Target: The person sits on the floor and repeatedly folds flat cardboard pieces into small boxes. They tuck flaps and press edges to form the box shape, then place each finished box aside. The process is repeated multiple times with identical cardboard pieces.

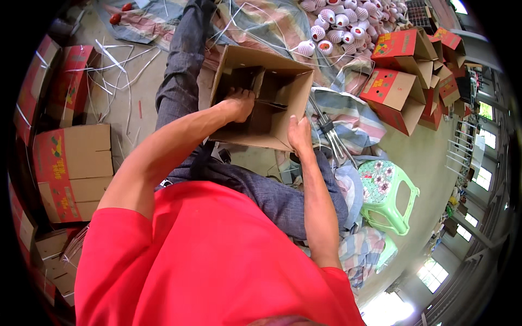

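An open cardboard box (302, 89) is tilted in front of me between my legs, its inside facing up. Crossed cardboard dividers (259, 81) split it into compartments. My left hand (239, 104) reaches into the box with its fingers curled at the middle of the dividers; the fingertips are partly hidden. At the box's near right corner, my right hand (299, 134) grips the wall. Its thumb lies along the rim, and the other fingers are hidden behind the cardboard.
Fruit in white foam nets (348, 24) is heaped at the far right on a striped sheet (342, 117). Red and brown boxes (394, 92) stand right, with more boxes (73, 174) left. A green stool (383, 187) is near my right knee. White straps (128, 81) litter the floor.
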Tool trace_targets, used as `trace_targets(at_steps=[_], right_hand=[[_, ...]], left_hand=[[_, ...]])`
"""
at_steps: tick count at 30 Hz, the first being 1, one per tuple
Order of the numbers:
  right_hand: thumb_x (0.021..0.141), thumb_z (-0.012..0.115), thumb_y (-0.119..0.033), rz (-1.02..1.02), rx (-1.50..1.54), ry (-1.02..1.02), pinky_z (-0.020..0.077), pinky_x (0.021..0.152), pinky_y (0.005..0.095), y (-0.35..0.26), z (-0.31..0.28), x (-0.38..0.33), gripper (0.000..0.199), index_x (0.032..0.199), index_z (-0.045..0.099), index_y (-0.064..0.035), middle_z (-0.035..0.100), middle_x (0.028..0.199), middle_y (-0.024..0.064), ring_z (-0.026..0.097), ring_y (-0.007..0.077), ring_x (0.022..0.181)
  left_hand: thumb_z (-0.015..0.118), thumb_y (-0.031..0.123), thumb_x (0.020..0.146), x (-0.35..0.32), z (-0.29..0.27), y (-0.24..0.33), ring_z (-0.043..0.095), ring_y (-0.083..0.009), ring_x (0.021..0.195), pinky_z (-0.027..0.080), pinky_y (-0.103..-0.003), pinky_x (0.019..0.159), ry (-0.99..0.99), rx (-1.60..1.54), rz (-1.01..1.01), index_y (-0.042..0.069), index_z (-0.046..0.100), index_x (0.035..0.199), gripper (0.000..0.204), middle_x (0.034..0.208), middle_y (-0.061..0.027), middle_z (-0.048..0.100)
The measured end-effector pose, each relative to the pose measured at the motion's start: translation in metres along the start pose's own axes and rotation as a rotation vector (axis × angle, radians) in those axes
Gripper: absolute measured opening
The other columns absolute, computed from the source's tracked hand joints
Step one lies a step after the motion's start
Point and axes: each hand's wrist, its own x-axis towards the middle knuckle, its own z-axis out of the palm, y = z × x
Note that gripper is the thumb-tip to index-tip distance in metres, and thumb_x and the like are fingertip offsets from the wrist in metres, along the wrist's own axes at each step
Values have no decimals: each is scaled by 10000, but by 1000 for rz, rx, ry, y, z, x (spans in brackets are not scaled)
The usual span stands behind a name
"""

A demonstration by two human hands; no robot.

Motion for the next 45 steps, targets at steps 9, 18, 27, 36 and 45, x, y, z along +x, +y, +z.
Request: trace_targets(at_steps=[9,18,27,36,45], right_hand=[[1027,529,-278,-14,45,-5,492,718,531,-26,-19,-18,428,926,658,117,673,811,332,690,467,783],[1081,520,-458,-303,-100,-180,421,1158,408,-67,-102,-4,653,1488,497,52,601,1444,289,565,402,1371],[1122,472,-347,-374,464,903,327,1216,436,-94,-183,-44,585,1525,376,66,541,1533,219,488,306,1433],[1116,488,-312,-401,393,1019,383,1175,444,-66,-205,-21,589,1530,332,77,556,1503,204,558,309,1353],[1040,617,-213,-387,370,685,476,1087,451,-58,-194,-19,443,1375,552,69,691,1301,229,655,353,1241]], left_hand=[[758,91,858,-148,-18,-1,506,-379,1365,413,-445,1143,731,-883,-189,22,461,1519,728,1451,-213,552],[463,89,1047,-153,-3,-13,682,-269,739,583,-408,582,33,-1798,-343,5,561,1256,246,881,-119,638],[568,134,997,-168,-28,26,683,-293,1008,586,-399,830,177,-1881,-384,22,608,1285,312,1100,-143,683],[654,141,968,137,-432,228,672,-265,1118,554,-412,939,812,-669,839,43,515,1444,505,1294,-132,645],[779,253,910,91,-309,223,524,-394,1416,422,-492,1173,482,-400,1103,32,454,1556,757,1529,-243,534]])
